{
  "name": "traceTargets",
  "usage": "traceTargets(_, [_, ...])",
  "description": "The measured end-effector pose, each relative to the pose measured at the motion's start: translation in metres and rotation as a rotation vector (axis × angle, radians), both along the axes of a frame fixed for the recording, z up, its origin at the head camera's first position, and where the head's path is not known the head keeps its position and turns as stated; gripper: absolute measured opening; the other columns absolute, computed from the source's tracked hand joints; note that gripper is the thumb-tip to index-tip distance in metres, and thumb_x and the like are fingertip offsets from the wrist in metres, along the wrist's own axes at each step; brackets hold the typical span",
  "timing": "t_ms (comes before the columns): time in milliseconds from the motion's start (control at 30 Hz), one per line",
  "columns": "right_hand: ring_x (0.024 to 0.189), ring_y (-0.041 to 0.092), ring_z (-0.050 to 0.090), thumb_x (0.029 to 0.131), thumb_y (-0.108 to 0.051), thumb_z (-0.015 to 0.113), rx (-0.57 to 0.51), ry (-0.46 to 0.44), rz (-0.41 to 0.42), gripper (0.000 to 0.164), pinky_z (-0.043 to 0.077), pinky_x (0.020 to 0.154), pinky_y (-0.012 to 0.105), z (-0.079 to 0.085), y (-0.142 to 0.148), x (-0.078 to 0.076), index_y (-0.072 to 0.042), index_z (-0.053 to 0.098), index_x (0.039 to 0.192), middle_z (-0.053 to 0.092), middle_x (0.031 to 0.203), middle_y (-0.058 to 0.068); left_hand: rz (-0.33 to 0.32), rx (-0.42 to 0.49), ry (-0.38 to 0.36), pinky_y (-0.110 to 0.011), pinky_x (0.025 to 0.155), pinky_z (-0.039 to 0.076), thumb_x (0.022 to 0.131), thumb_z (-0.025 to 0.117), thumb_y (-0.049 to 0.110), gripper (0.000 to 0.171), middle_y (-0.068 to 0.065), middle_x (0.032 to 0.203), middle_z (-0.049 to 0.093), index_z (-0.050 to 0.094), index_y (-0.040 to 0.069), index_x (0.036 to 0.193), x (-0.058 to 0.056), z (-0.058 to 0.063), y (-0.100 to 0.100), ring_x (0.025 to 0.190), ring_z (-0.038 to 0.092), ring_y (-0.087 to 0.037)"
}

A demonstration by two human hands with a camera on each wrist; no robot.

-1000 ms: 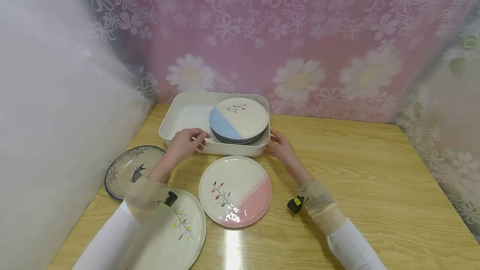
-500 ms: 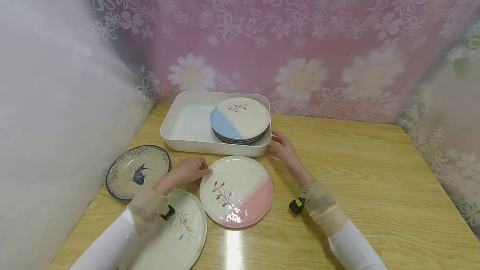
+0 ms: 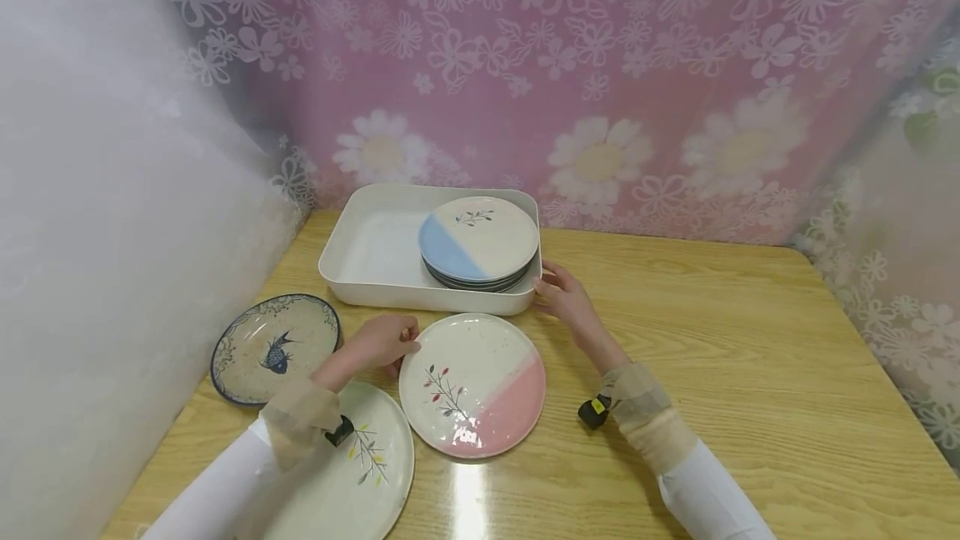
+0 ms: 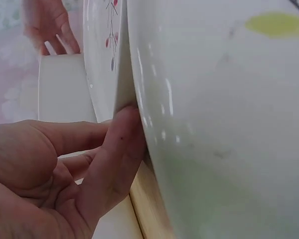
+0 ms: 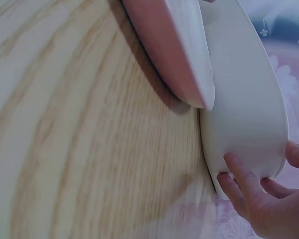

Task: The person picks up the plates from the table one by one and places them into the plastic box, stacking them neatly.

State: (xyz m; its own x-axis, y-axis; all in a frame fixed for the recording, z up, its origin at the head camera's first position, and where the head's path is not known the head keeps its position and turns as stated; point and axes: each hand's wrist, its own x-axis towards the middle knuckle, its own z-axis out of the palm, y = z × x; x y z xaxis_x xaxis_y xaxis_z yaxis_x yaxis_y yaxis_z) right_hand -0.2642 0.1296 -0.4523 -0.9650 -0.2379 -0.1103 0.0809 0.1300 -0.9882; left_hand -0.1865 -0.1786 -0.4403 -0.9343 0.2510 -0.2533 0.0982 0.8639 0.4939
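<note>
In the head view, my left hand (image 3: 382,342) pinches the left rim of a round cream-and-pink plate (image 3: 480,373) with a red-leaf sprig. The left wrist view shows fingertips (image 4: 125,119) tucked under that plate's rim. My right hand (image 3: 566,300) touches the front right corner of a white rectangular tray (image 3: 420,297), its fingers spread against the outer wall. Thumb and fingers of the right hand (image 5: 269,204) also show at that corner in the right wrist view. Inside the tray's right side, a blue-and-cream plate (image 3: 495,240) tops a stack.
A blue-rimmed dish with a fish drawing (image 3: 292,344) lies at the left, partly behind my left forearm. Nearer me is a large cream plate with a yellow-leaf sprig (image 3: 375,440), close beside the pink one. A pink floral curtain (image 3: 637,90) rises behind the wooden table (image 3: 735,373).
From beside the tray's front wall, my left hand has come toward me to the pink plate's left rim. My right hand stays at the tray corner.
</note>
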Motion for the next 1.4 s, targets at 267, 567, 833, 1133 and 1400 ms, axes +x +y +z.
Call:
traceTargets(267, [0.134,0.05,0.046,0.108,-0.011,0.047,-0.013,0.018,0.019,0.057,0.046,0.108,0.054,0.001,-0.001,0.0,0.004,0.025,0.157,0.034,0.152,0.035,0.06,0.16,-0.118,-0.027,0.055,0.058,0.101,0.062,0.011,0.007,-0.007,0.08,0.065,0.057,0.007,0.097,-0.003,-0.002,-0.004,0.058,0.067,-0.015])
traceTargets(567, [0.132,0.05,0.046,0.107,-0.011,0.048,-0.022,0.017,0.034,0.057,0.046,0.108,0.054,0.002,-0.002,0.0,0.004,0.024,0.157,0.034,0.151,0.036,0.001,0.522,-0.262,-0.034,0.058,0.062,0.102,0.051,0.0,0.029,-0.018,0.094,0.069,0.054,-0.013,0.128,0.001,-0.006,-0.011,0.067,0.069,-0.019])
traceTargets(833, [0.134,0.05,0.045,0.108,-0.012,0.048,-0.008,0.004,0.042,0.058,0.045,0.109,0.054,0.002,0.002,0.0,0.003,0.024,0.158,0.033,0.152,0.034,-0.049,0.687,-0.307,-0.034,0.065,0.063,0.102,0.05,0.001,0.036,-0.016,0.093,0.071,0.048,-0.017,0.133,0.009,-0.006,-0.018,0.069,0.071,-0.017])
traceTargets(1133, [0.135,0.048,0.045,0.108,-0.013,0.048,-0.002,-0.014,0.049,0.058,0.045,0.109,0.053,0.002,0.002,0.0,0.002,0.023,0.159,0.034,0.152,0.034,0.009,0.751,-0.306,-0.029,0.066,0.063,0.102,0.052,0.002,0.035,-0.013,0.091,0.072,0.056,-0.018,0.13,0.021,-0.001,-0.018,0.069,0.07,-0.014])
traceTargets(1400, [0.133,0.049,0.048,0.109,-0.018,0.046,0.045,-0.039,0.103,0.058,0.045,0.108,0.056,0.003,0.008,0.002,0.007,0.025,0.156,0.041,0.148,0.037,0.051,0.75,-0.283,-0.028,0.066,0.062,0.102,0.054,0.005,0.04,-0.016,0.094,0.073,0.052,-0.017,0.136,0.023,0.011,-0.022,0.068,0.071,-0.015])
